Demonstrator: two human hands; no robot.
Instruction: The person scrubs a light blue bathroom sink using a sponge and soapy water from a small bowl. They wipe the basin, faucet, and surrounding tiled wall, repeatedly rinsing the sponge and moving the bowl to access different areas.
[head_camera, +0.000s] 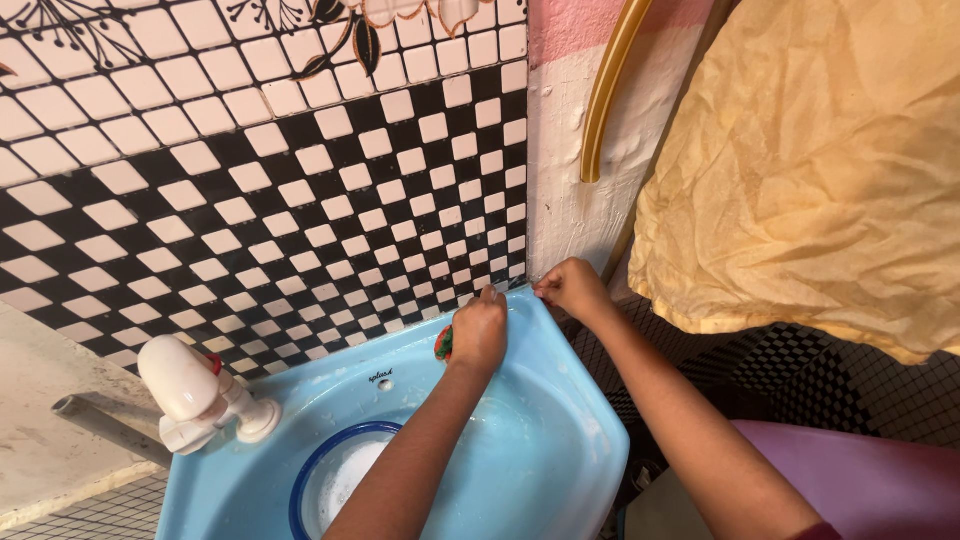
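Clenched around a small red-and-green scrubber (443, 343), my left hand (481, 332) presses it against the back rim of the light blue corner sink (560, 440), knuckles up, only a sliver of the scrubber showing at the thumb side. Just to the right of that grip, my right hand (572, 287) rests on the sink's far corner where the rim meets the wall, fingers curled down over the edge; I cannot tell whether it pinches anything or only steadies itself there. Both forearms run back toward me across the basin, the left one crossing above the bowl. Below and to the left of the scrubber, a round white dish with a dark blue rim (335, 475) sits in the wet basin, partly hidden by my left forearm. Further left, well apart from both hands, a white plastic tap (195, 392) with a red detail stands on the sink's back edge, its spout pointing away from the wall. Behind the grip rises a wall of black-and-white checked tiles (300, 200), giving way at the right to rough white plaster (560, 180). Beyond my right hand hangs a crumpled yellow cloth (810, 170), with a curved yellow hose (608, 90) beside it against the plaster. A purple surface (860, 480) lies low at the right, near my right elbow.
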